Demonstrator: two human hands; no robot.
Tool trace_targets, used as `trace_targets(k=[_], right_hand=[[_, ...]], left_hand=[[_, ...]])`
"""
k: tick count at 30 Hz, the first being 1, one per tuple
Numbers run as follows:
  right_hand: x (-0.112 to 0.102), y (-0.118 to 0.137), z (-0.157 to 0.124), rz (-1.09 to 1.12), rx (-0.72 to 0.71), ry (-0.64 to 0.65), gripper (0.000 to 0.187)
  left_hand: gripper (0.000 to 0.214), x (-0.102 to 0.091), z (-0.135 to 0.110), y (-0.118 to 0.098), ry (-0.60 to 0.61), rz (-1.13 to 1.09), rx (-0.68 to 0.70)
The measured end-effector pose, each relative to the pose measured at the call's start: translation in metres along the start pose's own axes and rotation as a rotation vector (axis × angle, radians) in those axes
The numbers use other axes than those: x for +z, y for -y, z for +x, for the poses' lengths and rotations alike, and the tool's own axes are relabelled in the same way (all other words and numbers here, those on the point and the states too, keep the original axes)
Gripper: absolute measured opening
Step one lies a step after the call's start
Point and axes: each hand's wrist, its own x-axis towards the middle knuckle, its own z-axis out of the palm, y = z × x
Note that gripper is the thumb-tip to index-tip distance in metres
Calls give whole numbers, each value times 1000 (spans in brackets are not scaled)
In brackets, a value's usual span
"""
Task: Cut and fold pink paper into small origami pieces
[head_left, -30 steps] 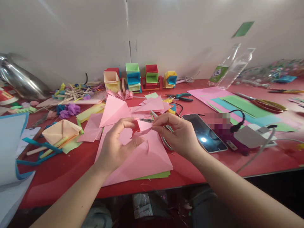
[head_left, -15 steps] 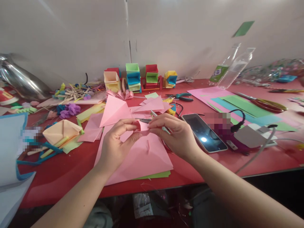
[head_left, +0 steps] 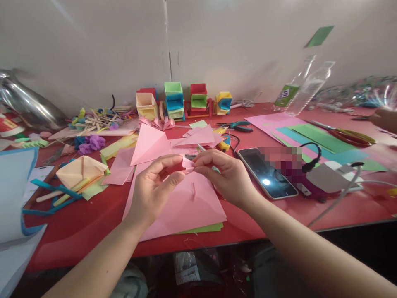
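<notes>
My left hand (head_left: 155, 186) and my right hand (head_left: 226, 176) meet above the red table (head_left: 80, 223), both pinching a small folded pink paper piece (head_left: 187, 164) between thumb and fingers. Under the hands lies a stack of large pink sheets (head_left: 186, 207) with a green sheet beneath. A folded pink triangle (head_left: 149, 142) stands just behind my left hand.
A phone (head_left: 266, 173) lies right of my right hand, beside a grey box with cables (head_left: 328, 176). Paper boxes (head_left: 173, 101), pliers (head_left: 237, 125), scissors (head_left: 344, 134), coloured sheets (head_left: 310, 140), bottles (head_left: 302, 89) and paper scraps (head_left: 93, 124) crowd the back. Another person's hand (head_left: 384, 118) shows at far right.
My hands have drawn closer together and folded the small pink piece tighter between the fingertips. Another person's hand has come into view at the far right.
</notes>
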Motion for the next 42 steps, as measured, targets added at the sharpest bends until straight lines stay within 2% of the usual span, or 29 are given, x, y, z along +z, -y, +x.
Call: trace_targets(k=[7, 12, 15, 18, 23, 27, 33, 42], right_hand=[[2, 3, 0, 39, 75, -37, 7], [2, 3, 0, 62, 67, -52, 5], [1, 3, 0, 55, 45, -36, 5], [0, 3, 1, 33, 17, -13, 7], [1, 1, 0, 38, -2, 14, 8], [1, 2, 0, 65, 80, -20, 2], [1, 0, 1, 57, 164, -41, 7], [-2, 1, 1, 94, 212, -40, 5]], left_hand=[[24, 3, -2, 4, 16, -11, 53], [29, 4, -1, 5, 22, 95, 197], [27, 3, 0, 5, 81, 204, 257], [21, 2, 1, 3, 113, 215, 220], [10, 2, 2, 0, 62, 202, 172], [7, 1, 1, -2, 22, 181, 154], [5, -1, 1, -2, -17, 156, 112], [5, -4, 3, 0, 35, 163, 122]])
